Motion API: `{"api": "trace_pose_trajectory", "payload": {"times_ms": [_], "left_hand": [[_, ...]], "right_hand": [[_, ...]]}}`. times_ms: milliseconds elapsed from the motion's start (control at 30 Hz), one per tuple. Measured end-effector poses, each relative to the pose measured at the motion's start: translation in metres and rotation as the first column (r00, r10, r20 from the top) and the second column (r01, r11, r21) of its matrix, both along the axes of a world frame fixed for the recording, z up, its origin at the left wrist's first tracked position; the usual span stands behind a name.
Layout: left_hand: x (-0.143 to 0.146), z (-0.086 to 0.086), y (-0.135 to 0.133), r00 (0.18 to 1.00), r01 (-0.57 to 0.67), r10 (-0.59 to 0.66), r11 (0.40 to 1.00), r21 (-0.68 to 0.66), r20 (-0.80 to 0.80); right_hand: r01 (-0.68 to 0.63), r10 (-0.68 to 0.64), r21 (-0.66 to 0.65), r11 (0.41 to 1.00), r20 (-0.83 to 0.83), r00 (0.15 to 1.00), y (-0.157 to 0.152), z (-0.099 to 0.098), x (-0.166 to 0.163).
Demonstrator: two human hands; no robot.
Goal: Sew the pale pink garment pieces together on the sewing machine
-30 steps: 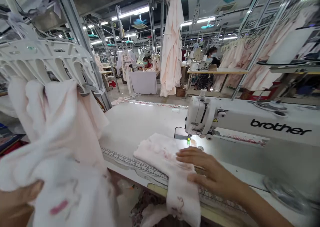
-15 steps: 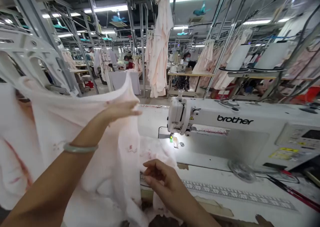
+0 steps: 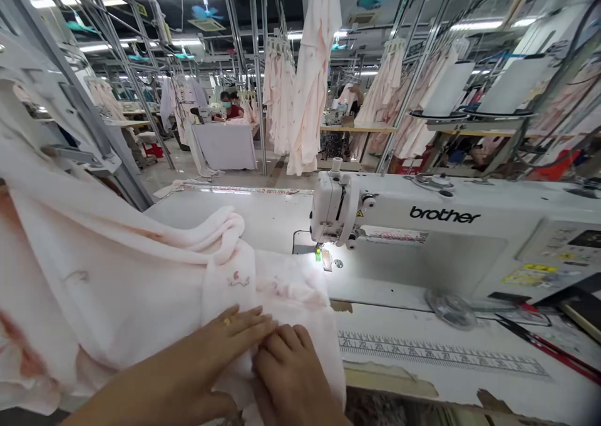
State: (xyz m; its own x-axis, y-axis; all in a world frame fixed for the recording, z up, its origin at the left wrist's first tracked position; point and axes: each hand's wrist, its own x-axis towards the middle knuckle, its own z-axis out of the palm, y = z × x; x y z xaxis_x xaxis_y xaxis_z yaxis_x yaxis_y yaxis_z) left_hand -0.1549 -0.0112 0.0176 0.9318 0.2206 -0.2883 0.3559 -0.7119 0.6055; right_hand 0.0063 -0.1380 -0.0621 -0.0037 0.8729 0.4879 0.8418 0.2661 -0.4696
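Left hand (image 3: 220, 344) and right hand (image 3: 291, 373) lie side by side on pale pink garment (image 3: 141, 276), fingers flat, close together, pressing down, no pinch. Garment bunches from 6 to 9 o'clock on white sewing table (image 3: 211, 219), front edge just short of Brother sewing machine head (image 3: 331, 207) at 12 o'clock. Printed ruler strip (image 3: 441, 354) at 3 o'clock.

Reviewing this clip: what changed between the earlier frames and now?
The left hand has come down from lifting the pale pink fabric and now lies flat on it beside the right hand, with the cloth gathered in folds. The Brother sewing machine stayed where it was.
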Motion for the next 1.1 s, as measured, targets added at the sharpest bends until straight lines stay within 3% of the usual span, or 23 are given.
{"api": "trace_pose_trajectory", "payload": {"times_ms": [100,167,233,333,433,467,500,567,600,633,667,733,800,867,933,1033,1100], "left_hand": [[0.014,-0.008,-0.003,0.996,-0.014,0.008,0.997,0.079,0.086],[0.025,0.004,-0.003,0.988,-0.063,0.044,0.990,0.127,0.148],[0.035,0.025,0.002,0.974,-0.099,0.080,0.992,0.081,0.214],[0.045,0.057,0.014,0.922,-0.162,0.175,0.985,-0.067,0.346],[0.055,0.076,0.028,0.854,-0.267,0.258,0.963,-0.045,0.453],[0.058,0.080,0.032,0.838,-0.301,0.268,0.954,-0.007,0.475],[0.061,0.084,0.036,0.826,-0.334,0.273,0.942,0.039,0.493],[0.067,0.093,0.045,0.806,-0.391,0.263,0.909,0.143,0.530],[0.071,0.099,0.050,0.788,-0.425,0.254,0.883,0.197,0.561],[0.074,0.105,0.054,0.760,-0.470,0.244,0.847,0.250,0.602],[0.078,0.111,0.059,0.725,-0.524,0.232,0.797,0.301,0.648],[0.091,0.116,0.068,0.655,-0.637,0.228,0.679,0.365,0.720],[0.111,0.108,0.075,0.679,-0.660,0.271,0.633,0.405,0.683],[0.135,0.083,0.080,0.786,-0.567,0.308,0.706,0.425,0.537],[0.159,0.048,0.081,0.875,-0.446,0.282,0.785,0.429,0.394],[0.181,0.002,0.079,0.961,-0.259,0.190,0.870,0.420,0.200],[0.186,-0.012,0.078,0.982,-0.178,0.133,0.892,0.416,0.135]], "right_hand": [[-0.069,0.053,-0.029,0.997,-0.373,0.926,-0.001,0.032,0.006],[-0.088,0.003,-0.103,0.991,-0.633,0.774,-0.002,0.053,0.017],[-0.104,-0.025,-0.106,0.989,-0.810,0.586,0.000,0.066,0.027],[-0.161,0.037,-0.009,0.987,-0.959,0.281,0.005,0.062,0.029],[-0.351,0.081,0.069,0.934,-0.996,0.019,0.009,0.043,0.010],[-0.406,0.088,0.080,0.910,-0.996,0.000,0.010,0.037,0.000],[-0.427,0.095,0.072,0.901,-0.995,0.033,0.010,0.033,-0.008],[-0.380,0.108,0.032,0.924,-0.978,0.180,0.008,0.031,-0.021],[-0.343,0.107,0.027,0.939,-0.970,0.217,0.006,0.034,-0.023],[-0.331,0.107,0.037,0.943,-0.975,0.196,0.004,0.040,-0.021],[-0.347,0.105,0.056,0.936,-0.987,0.123,0.001,0.049,-0.017],[-0.409,0.075,0.115,0.905,-0.991,-0.111,-0.006,0.070,0.001],[-0.376,0.055,0.132,0.917,-0.976,-0.209,-0.012,0.087,0.027],[-0.267,0.030,0.081,0.960,-0.981,-0.191,-0.017,0.091,0.052],[-0.203,-0.045,-0.023,0.979,-0.994,-0.103,-0.023,0.080,0.075],[-0.227,-0.124,-0.163,0.960,-0.977,0.174,-0.036,0.052,0.101],[-0.247,-0.154,-0.280,0.928,-0.890,0.429,-0.046,0.045,0.115]]}}
